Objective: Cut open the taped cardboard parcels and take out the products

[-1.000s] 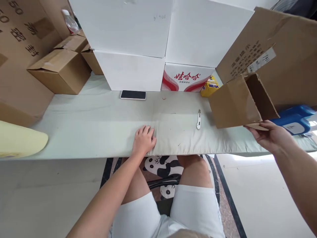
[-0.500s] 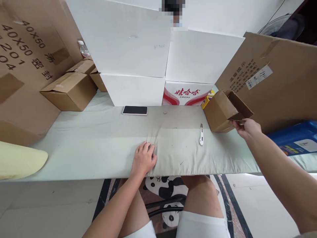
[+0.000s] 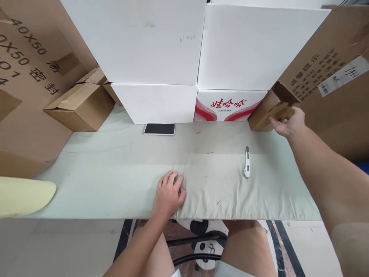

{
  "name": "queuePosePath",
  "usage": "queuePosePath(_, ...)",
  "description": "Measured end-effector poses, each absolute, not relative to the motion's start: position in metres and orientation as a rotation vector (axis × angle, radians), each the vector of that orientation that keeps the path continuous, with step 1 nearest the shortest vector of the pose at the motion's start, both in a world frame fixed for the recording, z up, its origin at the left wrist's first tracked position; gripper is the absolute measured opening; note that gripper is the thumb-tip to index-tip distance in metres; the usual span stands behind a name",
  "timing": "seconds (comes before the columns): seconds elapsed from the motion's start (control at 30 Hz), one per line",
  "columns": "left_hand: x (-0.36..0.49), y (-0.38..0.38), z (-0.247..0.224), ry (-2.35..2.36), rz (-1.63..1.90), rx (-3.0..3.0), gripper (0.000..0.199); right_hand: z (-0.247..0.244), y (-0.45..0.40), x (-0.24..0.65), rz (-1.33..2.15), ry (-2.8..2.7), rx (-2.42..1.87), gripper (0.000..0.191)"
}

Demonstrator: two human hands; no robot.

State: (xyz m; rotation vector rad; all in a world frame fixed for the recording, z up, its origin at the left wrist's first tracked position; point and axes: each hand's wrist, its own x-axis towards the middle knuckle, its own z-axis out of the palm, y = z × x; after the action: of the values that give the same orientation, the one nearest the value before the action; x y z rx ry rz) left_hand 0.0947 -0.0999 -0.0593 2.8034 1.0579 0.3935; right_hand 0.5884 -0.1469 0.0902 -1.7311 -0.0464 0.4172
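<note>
Right side: I'm grasping the near flap of the small open carton point(image 3: 261, 116) with my right hand point(image 3: 291, 122), arm reaching far forward, wrist bending inward. The carton is standing beside the red-and-white box point(image 3: 227, 105), near the large printed carton point(image 3: 334, 119). My judgement: I'm positioning it; letting go would be calling for fingers clear of the flap. My left hand point(image 3: 168, 194), empty, is resting loosely curled on the cloth point(image 3: 115, 161).

Head view looks forward and down, near the table point(image 3: 115, 161)
</note>
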Motion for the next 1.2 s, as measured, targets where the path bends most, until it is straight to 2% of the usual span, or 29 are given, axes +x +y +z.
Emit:
queuePosePath(0.1, 0.095, -0.099, -0.058, 1.061, 0.379, 2.796, 0.043, 0.076, -0.145, 0.568, 0.6, -0.203, -1.767, 0.047)
queuePosePath(0.27, 0.099, -0.103, -0.051, 1.045, 0.314, 2.751, 0.043, 0.021, -0.17, 0.456, 0.676, -0.56, -1.876, 0.027)
queuePosePath(0.4, 0.099, -0.108, -0.047, 1.027, 0.299, 2.703, 0.043, -0.029, -0.197, 0.332, 0.719, -1.002, -1.85, 0.045)
queuePosePath(0.53, 0.094, -0.112, -0.054, 0.992, 0.377, 2.677, 0.04, -0.07, -0.207, 0.259, 0.277, -1.617, -1.899, 0.051)
queuePosePath(0.7, 0.082, -0.108, -0.059, 0.926, 0.499, 2.537, 0.038, -0.087, -0.206, 0.248, -0.066, -1.845, -1.994, 0.048)
queuePosePath(0.77, 0.069, -0.078, -0.046, 0.888, 0.468, 2.561, 0.039, -0.086, -0.207, 0.25, -0.117, -1.889, -2.005, 0.047)
queuePosePath(0.87, 0.037, 0.011, -0.004, 0.967, 0.259, 2.794, 0.043, -0.084, -0.209, 0.25, -0.167, -1.923, -2.0, 0.047)
queuePosePath(1.03, -0.026, 0.177, 0.083, 1.749, 0.154, 2.804, 0.05, -0.084, -0.209, 0.249, -0.194, -1.897, -2.011, 0.045)
queuePosePath(1.1, -0.043, 0.216, 0.104, 2.042, 0.176, 2.652, 0.055, -0.085, -0.209, 0.249, -0.213, -1.902, -2.002, 0.043)
queuePosePath(1.2, -0.056, 0.249, 0.114, 2.242, 0.204, 2.517, 0.073, -0.086, -0.207, 0.249, -0.255, -1.895, -2.005, 0.04)
